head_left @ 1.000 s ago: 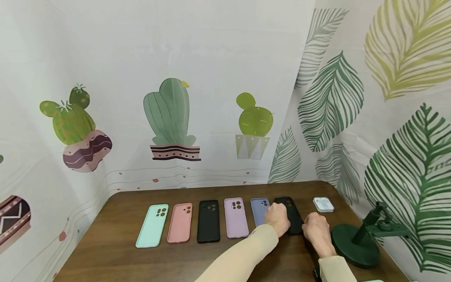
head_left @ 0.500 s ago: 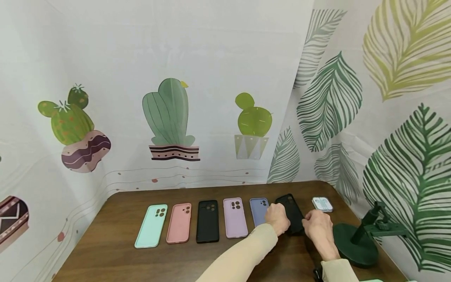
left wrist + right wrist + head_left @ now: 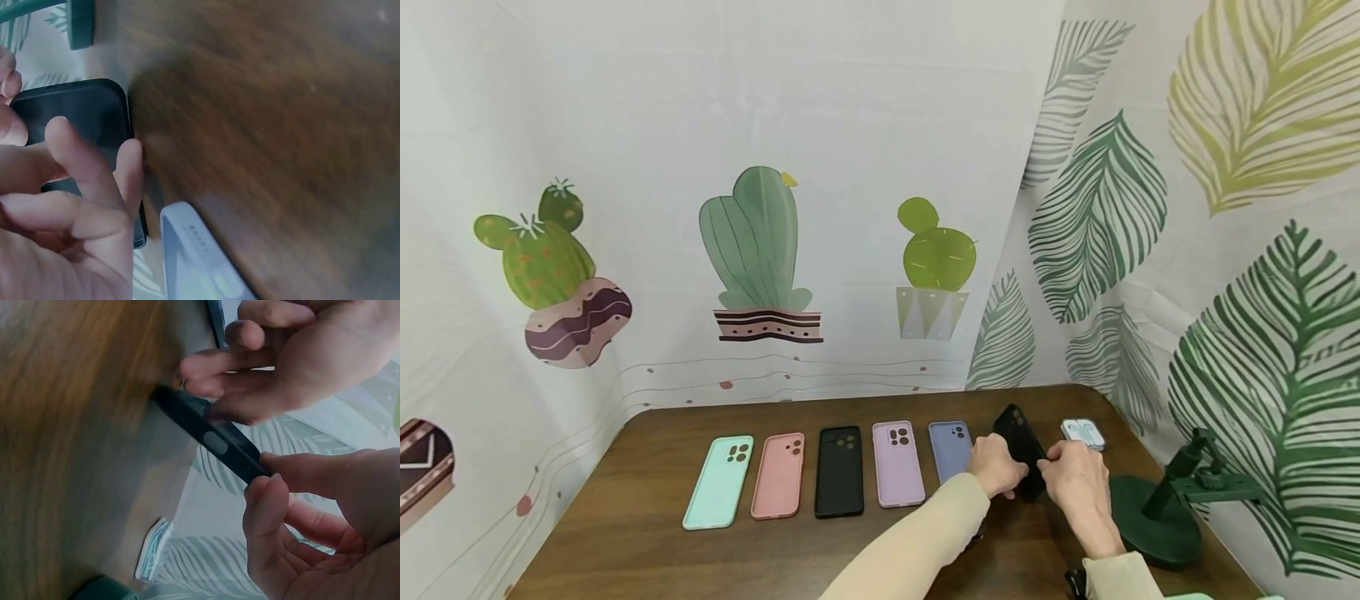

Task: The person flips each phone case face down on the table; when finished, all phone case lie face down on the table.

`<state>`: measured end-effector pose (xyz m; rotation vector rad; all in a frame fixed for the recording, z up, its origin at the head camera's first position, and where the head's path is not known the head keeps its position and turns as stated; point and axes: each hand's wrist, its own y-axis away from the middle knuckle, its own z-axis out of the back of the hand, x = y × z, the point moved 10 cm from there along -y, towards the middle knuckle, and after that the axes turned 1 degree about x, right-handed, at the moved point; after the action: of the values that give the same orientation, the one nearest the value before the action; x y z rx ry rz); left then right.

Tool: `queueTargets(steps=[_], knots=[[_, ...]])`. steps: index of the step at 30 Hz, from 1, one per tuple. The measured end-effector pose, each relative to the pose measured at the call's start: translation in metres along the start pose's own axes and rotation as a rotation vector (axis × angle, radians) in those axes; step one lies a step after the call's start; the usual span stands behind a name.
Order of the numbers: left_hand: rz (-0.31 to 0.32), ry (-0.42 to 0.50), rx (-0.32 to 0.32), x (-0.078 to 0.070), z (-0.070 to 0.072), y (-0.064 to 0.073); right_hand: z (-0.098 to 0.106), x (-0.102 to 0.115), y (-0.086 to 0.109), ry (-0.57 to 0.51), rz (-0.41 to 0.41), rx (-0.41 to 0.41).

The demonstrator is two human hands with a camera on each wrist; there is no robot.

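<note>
A black phone case (image 3: pixel 1018 432) is tilted up off the brown table, between both hands at the right end of a row of cases. My right hand (image 3: pixel 1075 482) pinches its near right edge between thumb and finger; the right wrist view shows that pinch on the case's corner (image 3: pixel 247 467). My left hand (image 3: pixel 994 465) holds the near left part with curled fingers, some lying over the dark face (image 3: pixel 94 103) in the left wrist view. Left of these hands lies a blue case (image 3: pixel 952 446), partly covered by the left hand.
Further left lie a lilac case (image 3: pixel 898 467), another black case (image 3: pixel 839 483), a pink case (image 3: pixel 778 479) and a mint case (image 3: pixel 718 487). A small white item (image 3: pixel 1083 432) sits at the back right. A dark green stand (image 3: pixel 1157 525) is beside the right hand.
The black case has gone from lying nearly flat to tilted up, its far end raised. My left hand has shifted slightly right along it; the right hand keeps its grip.
</note>
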<state>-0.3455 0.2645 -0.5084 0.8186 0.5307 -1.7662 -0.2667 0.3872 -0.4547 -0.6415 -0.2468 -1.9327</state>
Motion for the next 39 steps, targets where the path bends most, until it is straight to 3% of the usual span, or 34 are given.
queueTargets(steps=[10, 16, 19, 24, 30, 33, 39], knots=[[0.168, 0.364, 0.059, 0.01, -0.003, 0.0, -0.002, 0.007, 0.005, -0.004, -0.004, 0.028], [0.141, 0.385, 0.058, 0.004, 0.001, 0.003, -0.005, 0.016, 0.009, -0.028, 0.039, 0.059], [0.123, 0.468, 0.03, -0.001, 0.009, 0.006, -0.008, 0.015, 0.009, -0.04, 0.05, 0.105], [0.177, 0.629, 0.022, -0.007, 0.017, 0.01, -0.02, 0.01, 0.003, -0.017, 0.065, 0.194], [0.226, 0.626, 0.02, -0.006, 0.021, 0.013, -0.047, -0.007, 0.005, -0.016, 0.042, 0.34], [0.208, 0.599, 0.017, -0.007, 0.021, 0.012, -0.061, -0.024, -0.001, -0.079, 0.012, 0.373], [0.196, 0.552, 0.008, -0.005, 0.022, 0.009, -0.065, -0.025, 0.001, -0.17, -0.025, 0.388]])
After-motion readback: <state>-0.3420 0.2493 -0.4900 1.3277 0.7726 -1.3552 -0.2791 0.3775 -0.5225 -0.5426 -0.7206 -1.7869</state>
